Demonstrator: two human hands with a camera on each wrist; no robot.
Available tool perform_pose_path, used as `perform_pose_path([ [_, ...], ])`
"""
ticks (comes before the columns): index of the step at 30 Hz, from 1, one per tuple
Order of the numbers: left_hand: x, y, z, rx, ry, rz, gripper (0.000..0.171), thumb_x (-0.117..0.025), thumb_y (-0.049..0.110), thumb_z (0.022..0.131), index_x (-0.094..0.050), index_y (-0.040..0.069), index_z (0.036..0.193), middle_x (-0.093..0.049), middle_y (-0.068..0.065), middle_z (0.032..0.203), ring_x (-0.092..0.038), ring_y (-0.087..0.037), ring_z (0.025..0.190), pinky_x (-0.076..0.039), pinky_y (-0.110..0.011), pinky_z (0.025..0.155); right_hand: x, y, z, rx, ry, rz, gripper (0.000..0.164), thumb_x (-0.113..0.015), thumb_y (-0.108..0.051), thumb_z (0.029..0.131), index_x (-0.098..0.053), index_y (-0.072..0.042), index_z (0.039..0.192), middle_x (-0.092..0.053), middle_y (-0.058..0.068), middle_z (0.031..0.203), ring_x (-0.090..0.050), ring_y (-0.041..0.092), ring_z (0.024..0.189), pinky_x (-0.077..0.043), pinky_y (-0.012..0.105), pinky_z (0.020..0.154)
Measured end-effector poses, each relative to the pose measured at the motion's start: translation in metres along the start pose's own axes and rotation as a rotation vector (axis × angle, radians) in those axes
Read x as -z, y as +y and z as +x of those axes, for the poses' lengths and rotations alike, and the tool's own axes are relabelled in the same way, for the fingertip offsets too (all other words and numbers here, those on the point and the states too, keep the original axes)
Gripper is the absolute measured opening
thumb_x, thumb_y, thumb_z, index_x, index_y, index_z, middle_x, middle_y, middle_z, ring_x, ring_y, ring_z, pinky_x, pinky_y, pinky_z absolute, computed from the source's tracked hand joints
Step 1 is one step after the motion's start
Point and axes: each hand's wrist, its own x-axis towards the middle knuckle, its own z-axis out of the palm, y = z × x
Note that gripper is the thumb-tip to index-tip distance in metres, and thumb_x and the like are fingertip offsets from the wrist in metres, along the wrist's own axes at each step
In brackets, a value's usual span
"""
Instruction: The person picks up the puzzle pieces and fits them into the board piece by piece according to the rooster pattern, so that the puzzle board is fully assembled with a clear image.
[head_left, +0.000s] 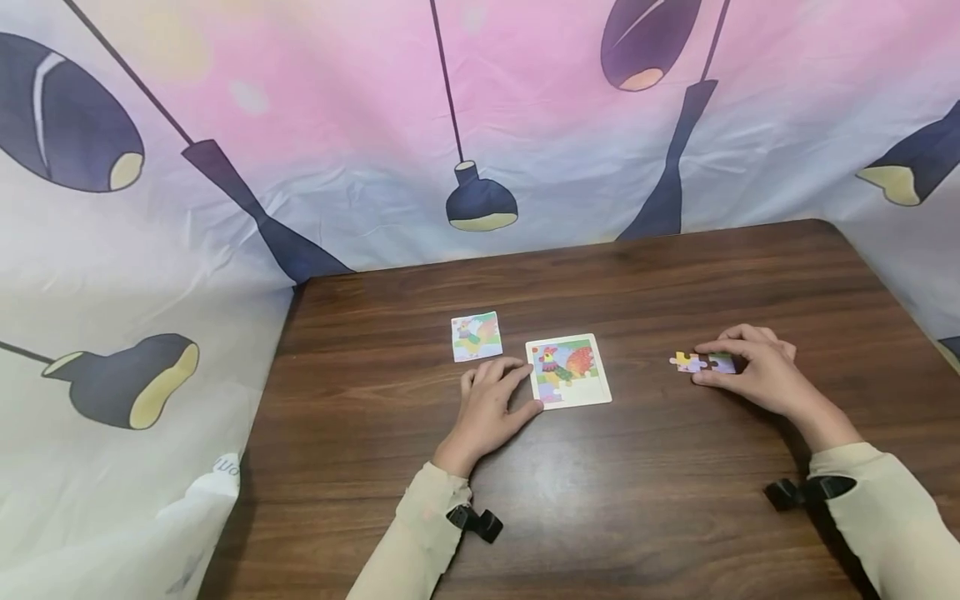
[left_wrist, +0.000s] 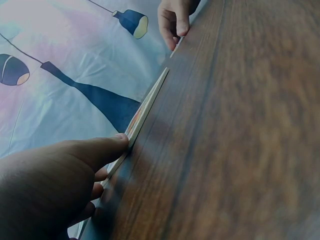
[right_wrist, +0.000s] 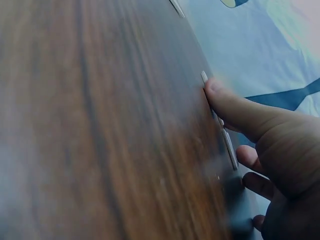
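A square jigsaw board [head_left: 604,392] with a white frame and a partly filled rooster picture lies on the brown table. My left hand [head_left: 487,407] holds its left side, the thumb at the near corner and the index finger higher up the edge. In the left wrist view, the thumb [left_wrist: 117,144] lies against the board's thin edge. Farther right, my right hand [head_left: 761,371] pinches at a small group of colourful jigsaw pieces [head_left: 690,363], thumb on the near side and index finger on the far side. Its palm and fingers partly hide the pieces.
A small square picture card [head_left: 476,337] showing a similar rooster lies behind the left hand, left of the board. The wood-grain table [head_left: 600,517] meets a printed cloth backdrop [head_left: 360,167] along its back and left side. Black wrist straps circle both sleeves.
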Motion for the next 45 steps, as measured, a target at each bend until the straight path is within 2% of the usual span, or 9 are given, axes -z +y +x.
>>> perform_pose_path([
  [5,0.000,0.000,-0.002,0.002,-0.001,0.006,0.056,-0.076,0.042,0.098,-0.066,0.015,0.145,-0.059,-0.006,0.144,-0.050,-0.030,0.134,-0.028,-0.059,0.107,-0.001,-0.006,0.002,0.034,0.002,-0.021,0.034,-0.096,-0.017,0.075,-0.084,-0.010,0.106,-0.060,0.008,0.107,-0.046,0.034,0.103,-0.020,0.058,0.079],
  [13,0.001,0.001,-0.001,-0.007,0.003,-0.009,0.056,-0.076,0.041,0.097,-0.066,0.014,0.145,-0.059,-0.006,0.144,-0.050,-0.031,0.134,-0.028,-0.058,0.107,-0.001,-0.017,0.001,0.097,-0.021,-0.119,0.027,-0.092,-0.015,0.080,-0.080,-0.009,0.104,-0.058,0.010,0.111,-0.048,0.039,0.108,-0.026,0.056,0.080],
  [17,0.001,0.000,0.000,-0.015,0.015,-0.005,0.056,-0.077,0.041,0.097,-0.066,0.014,0.144,-0.060,-0.006,0.143,-0.051,-0.030,0.133,-0.029,-0.058,0.106,-0.003,-0.024,0.003,0.122,-0.026,-0.151,0.025,-0.090,-0.013,0.082,-0.078,-0.010,0.103,-0.060,0.012,0.114,-0.048,0.041,0.113,-0.028,0.059,0.084],
  [20,0.000,0.000,0.000,-0.018,0.025,0.006,0.055,-0.077,0.042,0.097,-0.067,0.015,0.144,-0.060,-0.005,0.142,-0.051,-0.030,0.133,-0.029,-0.057,0.106,-0.007,-0.031,0.007,0.137,-0.024,-0.137,0.025,-0.090,-0.013,0.083,-0.077,-0.011,0.103,-0.061,0.011,0.114,-0.048,0.040,0.115,-0.028,0.061,0.087],
  [28,0.000,-0.001,0.000,-0.014,0.009,0.000,0.056,-0.076,0.042,0.097,-0.066,0.014,0.145,-0.060,-0.006,0.143,-0.050,-0.031,0.134,-0.029,-0.058,0.106,-0.025,-0.048,0.016,0.197,-0.005,-0.056,0.027,-0.093,-0.011,0.079,-0.077,-0.013,0.101,-0.062,0.005,0.109,-0.051,0.034,0.112,-0.029,0.058,0.088],
  [36,0.000,-0.001,0.000,-0.009,0.007,-0.001,0.056,-0.076,0.042,0.098,-0.066,0.014,0.145,-0.059,-0.006,0.144,-0.050,-0.031,0.135,-0.028,-0.058,0.107,-0.049,-0.076,0.029,0.229,-0.054,0.032,0.026,-0.092,-0.016,0.082,-0.077,-0.015,0.104,-0.063,0.003,0.110,-0.053,0.033,0.113,-0.030,0.059,0.092],
  [45,0.001,0.000,-0.001,-0.013,0.015,-0.008,0.055,-0.076,0.041,0.097,-0.066,0.013,0.144,-0.060,-0.008,0.143,-0.050,-0.032,0.134,-0.028,-0.060,0.107,-0.073,-0.104,0.041,0.261,-0.144,0.069,0.027,-0.090,-0.025,0.086,-0.077,-0.017,0.108,-0.063,-0.001,0.112,-0.054,0.025,0.112,-0.031,0.051,0.092],
])
